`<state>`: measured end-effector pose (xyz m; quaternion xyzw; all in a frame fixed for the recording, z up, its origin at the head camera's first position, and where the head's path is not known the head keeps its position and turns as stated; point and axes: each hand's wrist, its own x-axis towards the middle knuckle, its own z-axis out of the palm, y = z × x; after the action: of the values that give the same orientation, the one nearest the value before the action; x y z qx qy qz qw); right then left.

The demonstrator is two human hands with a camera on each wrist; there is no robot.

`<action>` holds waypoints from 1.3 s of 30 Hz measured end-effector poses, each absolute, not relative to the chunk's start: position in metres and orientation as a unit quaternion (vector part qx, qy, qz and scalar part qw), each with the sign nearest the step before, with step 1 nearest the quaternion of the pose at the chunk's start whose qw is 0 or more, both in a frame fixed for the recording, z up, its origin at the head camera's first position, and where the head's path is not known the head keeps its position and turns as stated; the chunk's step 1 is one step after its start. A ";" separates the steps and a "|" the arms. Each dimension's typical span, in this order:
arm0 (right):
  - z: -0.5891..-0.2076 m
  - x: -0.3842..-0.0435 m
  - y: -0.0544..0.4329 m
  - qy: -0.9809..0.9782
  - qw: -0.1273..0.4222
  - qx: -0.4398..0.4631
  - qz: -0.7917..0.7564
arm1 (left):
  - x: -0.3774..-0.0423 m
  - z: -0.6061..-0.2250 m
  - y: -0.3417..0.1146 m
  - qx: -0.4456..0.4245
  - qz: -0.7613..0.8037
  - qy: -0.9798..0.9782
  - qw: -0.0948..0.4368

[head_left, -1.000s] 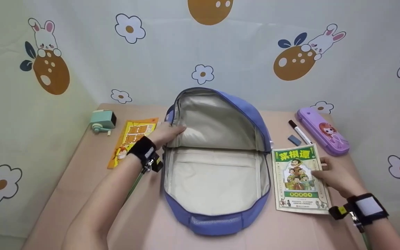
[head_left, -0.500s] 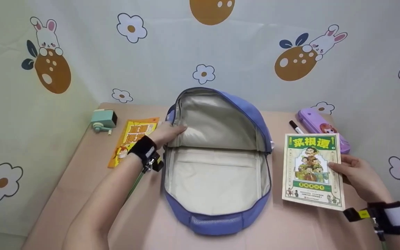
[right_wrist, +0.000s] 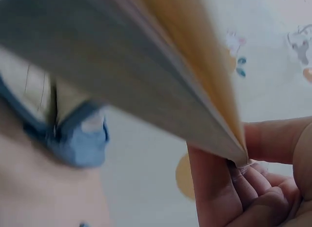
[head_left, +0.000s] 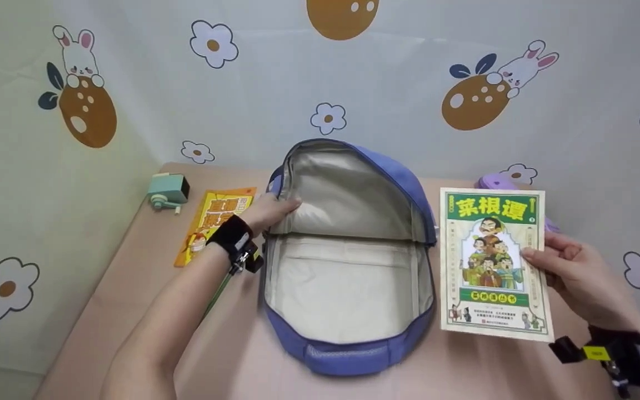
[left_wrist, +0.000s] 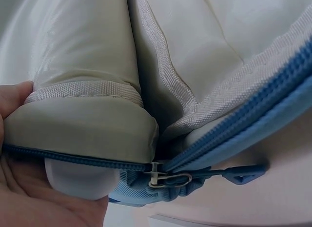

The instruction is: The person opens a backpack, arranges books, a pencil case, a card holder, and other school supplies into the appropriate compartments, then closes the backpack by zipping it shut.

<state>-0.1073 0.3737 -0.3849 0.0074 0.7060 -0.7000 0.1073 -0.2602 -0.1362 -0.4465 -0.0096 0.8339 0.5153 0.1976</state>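
A blue backpack [head_left: 348,355] lies unzipped on the table, its beige lining showing. My left hand [head_left: 270,211] grips the left side of its raised flap; in the left wrist view the left hand [left_wrist: 44,202] holds the zippered edge, thumb on the lining, with a zipper pull [left_wrist: 243,174] hanging beside it. To the right of the bag, my right hand [head_left: 581,272] pinches the right edge of a green-and-cream comic-style book [head_left: 492,266], thumb on the cover and fingers behind. The right wrist view shows the book [right_wrist: 122,75] edge-on between thumb and fingers.
On the left are a yellow-orange booklet [head_left: 203,233], partly behind my left forearm, and a teal hand-crank pencil sharpener [head_left: 168,190]. Behind the held book, a purple pencil case [head_left: 495,181] is mostly hidden. A patterned curtain [head_left: 386,72] backs the pinkish table [head_left: 131,266].
My right hand has lifted the book off the table, moving it right, then slightly back left and nearer the camera. It now covers the marker and eraser. The left hand stays on the flap.
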 end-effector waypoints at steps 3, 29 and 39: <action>-0.379 -0.106 0.350 0.712 0.133 -0.019 -0.689 | -0.260 -0.446 -0.136 -0.010 0.521 0.830 0.200; -0.473 -0.158 0.207 0.532 0.418 0.054 -0.734 | -0.265 -0.445 -0.135 0.008 0.539 0.817 0.205; -0.486 -0.179 0.196 0.524 0.403 0.123 -0.740 | -0.261 -0.439 -0.139 0.008 0.543 0.812 0.215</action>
<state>-0.1789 0.1960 -0.4860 0.1233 0.5240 -0.7403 0.4028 -0.2608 -0.1391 -0.4388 0.0078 0.8118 0.5426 0.2155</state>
